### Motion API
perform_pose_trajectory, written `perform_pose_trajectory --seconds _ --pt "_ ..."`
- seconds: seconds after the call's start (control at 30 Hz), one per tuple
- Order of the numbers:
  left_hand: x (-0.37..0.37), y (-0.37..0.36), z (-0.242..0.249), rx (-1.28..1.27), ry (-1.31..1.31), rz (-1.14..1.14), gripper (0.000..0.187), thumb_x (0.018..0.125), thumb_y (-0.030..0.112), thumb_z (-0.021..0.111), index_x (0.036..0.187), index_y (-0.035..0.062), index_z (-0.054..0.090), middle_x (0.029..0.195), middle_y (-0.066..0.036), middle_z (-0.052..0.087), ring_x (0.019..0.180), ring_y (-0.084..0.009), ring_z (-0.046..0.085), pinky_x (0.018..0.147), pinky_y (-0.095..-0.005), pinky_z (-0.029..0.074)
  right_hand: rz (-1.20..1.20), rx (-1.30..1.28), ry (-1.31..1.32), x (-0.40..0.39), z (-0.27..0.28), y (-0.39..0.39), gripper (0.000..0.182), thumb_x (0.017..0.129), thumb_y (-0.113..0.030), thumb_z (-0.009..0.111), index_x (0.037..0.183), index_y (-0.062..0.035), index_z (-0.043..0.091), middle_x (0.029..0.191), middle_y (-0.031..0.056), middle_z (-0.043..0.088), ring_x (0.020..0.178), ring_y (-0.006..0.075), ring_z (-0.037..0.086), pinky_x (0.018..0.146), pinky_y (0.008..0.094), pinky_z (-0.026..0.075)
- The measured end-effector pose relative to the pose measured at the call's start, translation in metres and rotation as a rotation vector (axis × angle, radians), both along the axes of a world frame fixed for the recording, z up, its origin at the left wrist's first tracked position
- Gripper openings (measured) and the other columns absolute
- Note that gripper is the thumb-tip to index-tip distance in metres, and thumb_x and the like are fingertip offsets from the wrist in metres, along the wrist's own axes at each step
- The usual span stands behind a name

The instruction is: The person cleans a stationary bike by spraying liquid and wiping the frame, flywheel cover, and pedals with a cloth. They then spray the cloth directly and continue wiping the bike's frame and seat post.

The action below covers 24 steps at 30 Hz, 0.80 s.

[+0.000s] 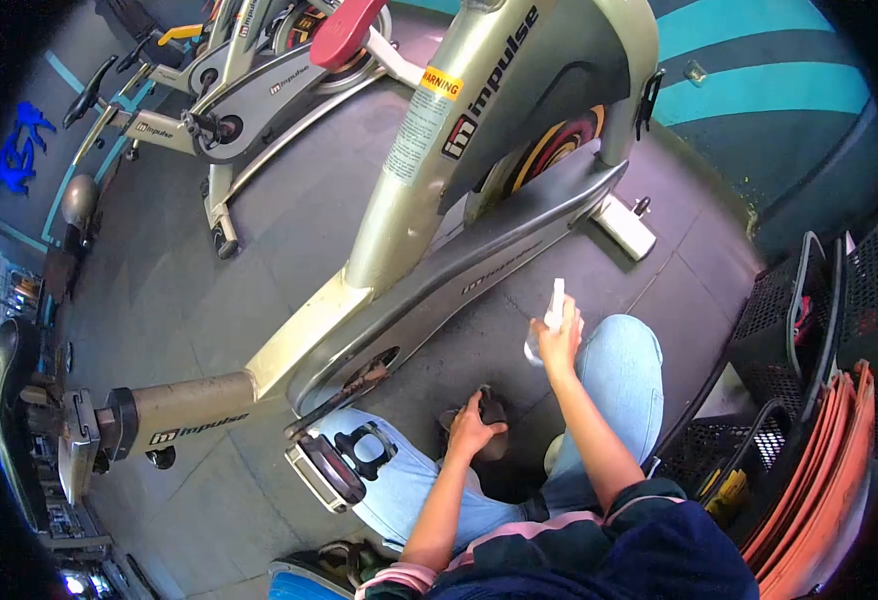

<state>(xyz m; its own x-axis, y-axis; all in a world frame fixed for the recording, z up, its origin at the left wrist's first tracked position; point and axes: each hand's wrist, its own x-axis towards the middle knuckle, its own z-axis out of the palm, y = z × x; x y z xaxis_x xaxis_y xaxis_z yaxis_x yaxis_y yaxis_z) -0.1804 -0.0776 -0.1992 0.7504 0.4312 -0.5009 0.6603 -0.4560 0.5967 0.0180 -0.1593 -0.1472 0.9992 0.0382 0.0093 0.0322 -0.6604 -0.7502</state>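
Observation:
My right hand [561, 348] is wrapped round a spray bottle [556, 312] with a white top, held above the floor by my right knee. Part of its pale body shows beside the fingers. Lower and to the left, my left hand [473, 430] is closed on a dark, cloth-like piece [494, 406], whose exact kind is hard to make out. Both hands are in front of the exercise bike [409, 270], near its lower frame and apart from it. The bike's pedal [327, 472] is beside my left knee.
More exercise bikes [259, 100] stand at the upper left. On the right are black perforated baskets [759, 375] and stacked orange sheets [809, 480]. A blue object [304, 583] lies at the bottom edge. Dark tiles cover the floor [199, 330].

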Motion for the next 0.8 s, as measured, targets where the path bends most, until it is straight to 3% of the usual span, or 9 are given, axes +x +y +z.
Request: perform_pose_trajectory --seconds 0.1,0.33,0.4,0.47,0.53,0.6,0.67,0.7,0.8 --pt "-0.003 0.003 -0.007 -0.015 -0.001 0.039 0.061 0.067 0.025 0.076 0.122 0.0054 0.058 0.106 -0.018 0.066 0.101 -0.0333 0.063 0.089 -0.0402 0.048 -0.099 0.083 -0.091 0.014 -0.067 0.001 0.069 0.066 -0.004 0.078 0.126 -0.0058 0.045 0.121 0.0172 0.051 0.115 0.0369 0.048 0.096 0.044 0.039" --pt "0.001 0.009 0.004 0.105 -0.207 0.246 0.038 0.072 0.019 0.071 0.106 0.0059 0.064 0.099 -0.018 0.067 0.095 -0.0315 0.064 0.084 -0.0395 0.049 -0.231 0.162 0.091 0.0 -0.119 -0.002 0.072 0.069 0.003 0.073 0.133 -0.0062 0.041 0.127 0.0206 0.048 0.118 0.038 0.047 0.1 0.0435 0.038" --pt "0.003 0.014 0.007 -0.021 -0.373 0.479 0.024 0.075 0.015 0.066 0.097 0.0048 0.061 0.098 -0.017 0.065 0.092 -0.0338 0.063 0.082 -0.0418 0.048 -0.242 0.124 0.081 -0.008 -0.133 -0.001 0.072 0.072 -0.002 0.072 0.135 -0.0039 0.038 0.132 0.0224 0.045 0.121 0.0383 0.045 0.103 0.0428 0.036" --pt "0.005 0.019 0.008 -0.064 -0.393 0.554 0.023 0.076 0.013 0.065 0.096 0.0037 0.06 0.093 -0.015 0.065 0.087 -0.0298 0.063 0.08 -0.0386 0.047 -0.453 0.153 0.278 -0.023 -0.156 0.002 0.073 0.073 -0.007 0.073 0.137 -0.0005 0.035 0.137 0.024 0.041 0.126 0.0381 0.041 0.106 0.0429 0.033" --pt "0.003 0.022 -0.002 -0.155 -0.487 0.688 0.022 0.076 0.009 0.063 0.096 0.0023 0.057 0.088 -0.013 0.064 0.083 -0.0249 0.061 0.078 -0.036 0.047 -0.445 0.365 0.613 -0.049 -0.108 -0.004 0.077 0.074 -0.011 0.074 0.138 0.0014 0.034 0.142 0.0245 0.035 0.131 0.0367 0.036 0.108 0.0427 0.03" --pt "0.006 0.02 0.002 -0.172 -0.509 0.717 0.021 0.076 0.008 0.063 0.095 0.0015 0.055 0.083 -0.01 0.061 0.078 -0.0214 0.058 0.076 -0.0339 0.046 -0.302 0.291 0.516 -0.081 -0.069 0.004 0.071 0.08 -0.017 0.071 0.139 -0.0007 0.035 0.138 0.0229 0.042 0.126 0.0344 0.043 0.106 0.0402 0.033" --pt "0.008 0.017 0.011 -0.175 -0.567 0.71 0.021 0.076 0.008 0.063 0.095 0.0017 0.054 0.081 -0.008 0.058 0.076 -0.0192 0.056 0.075 -0.0329 0.045 -0.03 0.717 0.488 -0.101 -0.065 0.012 0.059 0.086 -0.022 0.067 0.136 -0.0023 0.042 0.134 0.0204 0.047 0.123 0.0306 0.047 0.103 0.0373 0.036" --pt "0.007 0.017 0.009 -0.183 -0.612 0.662 0.019 0.078 0.006 0.061 0.095 0.0017 0.053 0.08 -0.006 0.056 0.075 -0.0171 0.053 0.074 -0.0317 0.045 0.165 0.748 0.561 -0.102 -0.06 0.018 0.056 0.087 -0.023 0.066 0.135 -0.0037 0.045 0.133 0.0194 0.048 0.122 0.0284 0.048 0.102 0.0357 0.036" --pt "0.008 0.015 0.013 -0.341 -0.676 0.604 0.017 0.081 0.005 0.059 0.097 0.0021 0.055 0.083 -0.005 0.057 0.079 -0.0155 0.054 0.075 -0.0306 0.044 0.631 0.579 0.45 -0.099 -0.049 0.037 0.045 0.084 -0.022 0.069 0.124 -0.0068 0.056 0.118 0.016 0.058 0.111 0.0246 0.056 0.094 0.0339 0.043"
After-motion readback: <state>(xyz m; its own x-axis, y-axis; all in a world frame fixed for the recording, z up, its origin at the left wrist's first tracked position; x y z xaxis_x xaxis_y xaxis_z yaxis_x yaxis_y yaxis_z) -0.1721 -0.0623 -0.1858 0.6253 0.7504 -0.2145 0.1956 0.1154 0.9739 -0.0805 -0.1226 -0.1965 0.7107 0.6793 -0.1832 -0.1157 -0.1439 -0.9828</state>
